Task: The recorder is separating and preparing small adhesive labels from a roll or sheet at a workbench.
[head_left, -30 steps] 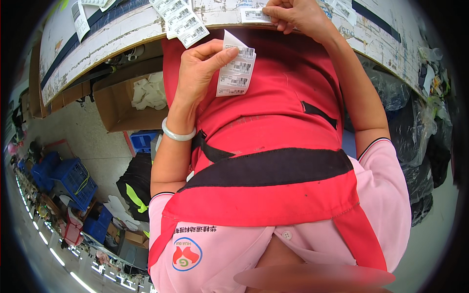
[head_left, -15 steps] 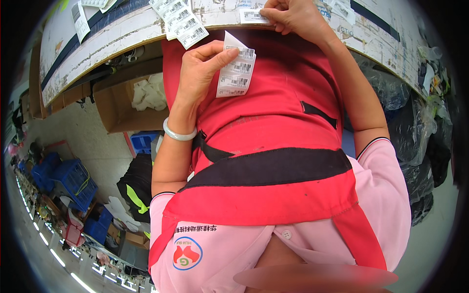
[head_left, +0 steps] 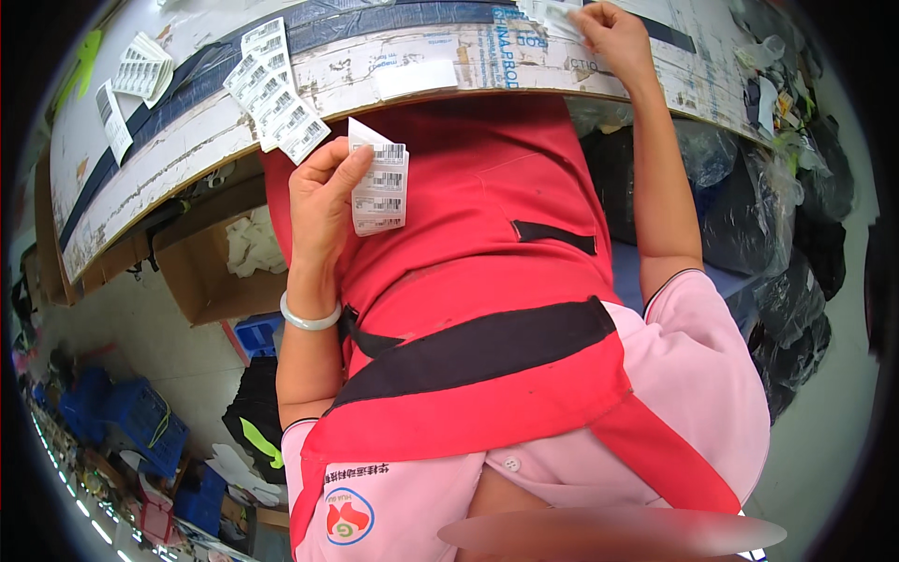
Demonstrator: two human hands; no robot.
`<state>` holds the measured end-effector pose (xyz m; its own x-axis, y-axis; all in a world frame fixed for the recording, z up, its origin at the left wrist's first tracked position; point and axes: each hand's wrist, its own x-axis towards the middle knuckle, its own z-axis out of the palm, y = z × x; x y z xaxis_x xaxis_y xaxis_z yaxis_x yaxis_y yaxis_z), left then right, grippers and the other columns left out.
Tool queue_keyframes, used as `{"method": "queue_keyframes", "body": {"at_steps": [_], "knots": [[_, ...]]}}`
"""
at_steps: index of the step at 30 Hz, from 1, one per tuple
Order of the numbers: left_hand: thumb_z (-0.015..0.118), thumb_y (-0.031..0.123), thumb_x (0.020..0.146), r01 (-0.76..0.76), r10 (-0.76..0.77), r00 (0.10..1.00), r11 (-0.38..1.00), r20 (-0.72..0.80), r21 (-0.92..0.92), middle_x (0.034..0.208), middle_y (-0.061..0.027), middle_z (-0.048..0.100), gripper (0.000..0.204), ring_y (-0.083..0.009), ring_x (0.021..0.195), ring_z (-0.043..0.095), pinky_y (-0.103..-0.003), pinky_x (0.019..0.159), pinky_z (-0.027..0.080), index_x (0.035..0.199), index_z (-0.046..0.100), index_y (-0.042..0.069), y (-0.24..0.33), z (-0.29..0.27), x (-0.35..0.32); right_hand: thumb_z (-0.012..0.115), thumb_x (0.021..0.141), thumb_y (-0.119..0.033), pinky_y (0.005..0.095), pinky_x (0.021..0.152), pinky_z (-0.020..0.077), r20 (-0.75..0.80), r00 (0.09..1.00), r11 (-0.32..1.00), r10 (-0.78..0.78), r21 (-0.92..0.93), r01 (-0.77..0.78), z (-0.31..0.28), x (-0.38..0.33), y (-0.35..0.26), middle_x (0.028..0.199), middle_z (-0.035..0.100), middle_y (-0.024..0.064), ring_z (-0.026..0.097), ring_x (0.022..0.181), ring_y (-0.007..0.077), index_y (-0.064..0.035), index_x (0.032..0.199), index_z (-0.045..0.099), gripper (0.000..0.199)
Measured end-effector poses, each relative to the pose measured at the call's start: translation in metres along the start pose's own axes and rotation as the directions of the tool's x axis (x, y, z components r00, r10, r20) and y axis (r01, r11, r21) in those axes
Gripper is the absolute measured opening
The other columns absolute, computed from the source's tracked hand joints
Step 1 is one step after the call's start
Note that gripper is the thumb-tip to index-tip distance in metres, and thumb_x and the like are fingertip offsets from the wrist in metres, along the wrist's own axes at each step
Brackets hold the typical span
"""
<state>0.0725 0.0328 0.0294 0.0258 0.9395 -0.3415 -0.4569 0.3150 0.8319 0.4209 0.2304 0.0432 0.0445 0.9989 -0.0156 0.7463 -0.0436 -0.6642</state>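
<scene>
My left hand (head_left: 323,192) is closed, with the thumb pinching a folded strip of white barcode labels (head_left: 381,195) in front of the red apron. At the far right of the table, my right hand (head_left: 616,42) has its fingers drawn together over some white labels (head_left: 554,16). Its fingertips are slightly blurred, and what they pinch cannot be made out. A blank white strip (head_left: 417,81) lies near the table's front edge. Between it and my left hand's side, several overlapping sheets of barcode labels (head_left: 276,92) lie on the table, one reaching over the edge.
More labels (head_left: 143,68) and a single tag (head_left: 113,122) lie on the worn white table (head_left: 201,155) at left. Under it stands an open cardboard box (head_left: 192,272) with white material inside. Plastic-wrapped dark bags (head_left: 749,211) are at right, a blue crate (head_left: 145,426) on the floor at left.
My right hand has moved from the small label at the table edge to the labels farther right. The piece at the edge now looks blank. My left hand keeps its label strip; the view has shifted.
</scene>
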Motion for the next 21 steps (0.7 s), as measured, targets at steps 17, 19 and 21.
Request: {"method": "queue_keyframes", "body": {"at_steps": [17, 19, 21], "knots": [[0.069, 0.006, 0.089, -0.157, 0.16, 0.987, 0.985, -0.03, 0.07, 0.089, -0.0023, 0.068, 0.01, -0.0065, 0.076, 0.06, -0.02, 0.07, 0.048, 0.095, 0.07, -0.002, 0.007, 0.013, -0.004, 0.067, 0.091, -0.018, 0.0184, 0.059, 0.0462, 0.597, 0.773, 0.809, -0.213, 0.552, -0.203, 0.068, -0.128, -0.124, 0.078, 0.063, -0.0018, 0.056, 0.064, 0.0042, -0.002, 0.099, 0.07, 0.019], [0.07, 0.004, 0.087, -0.302, 0.313, 0.95, 0.933, -0.024, 0.195, 0.093, -0.0025, 0.068, 0.009, -0.0066, 0.077, 0.06, -0.019, 0.07, 0.048, 0.094, 0.07, -0.002, 0.002, 0.011, -0.004, 0.067, 0.091, -0.018, 0.018, 0.058, 0.0458, 0.624, 0.754, 0.788, -0.205, 0.562, -0.251, 0.069, -0.131, -0.126, 0.078, 0.063, -0.0019, 0.056, 0.064, 0.004, -0.002, 0.099, 0.07, 0.018], [0.071, 0.004, 0.086, -0.343, 0.361, 0.932, 0.907, -0.03, 0.244, 0.094, -0.0029, 0.067, 0.009, -0.0067, 0.077, 0.06, -0.019, 0.07, 0.047, 0.093, 0.07, -0.002, 0.0, 0.01, -0.005, 0.067, 0.091, -0.019, 0.0177, 0.057, 0.0455, 0.652, 0.733, 0.768, -0.195, 0.567, -0.3, 0.071, -0.133, -0.126, 0.077, 0.062, -0.0021, 0.056, 0.064, 0.0038, -0.0021, 0.099, 0.07, 0.018]]}}
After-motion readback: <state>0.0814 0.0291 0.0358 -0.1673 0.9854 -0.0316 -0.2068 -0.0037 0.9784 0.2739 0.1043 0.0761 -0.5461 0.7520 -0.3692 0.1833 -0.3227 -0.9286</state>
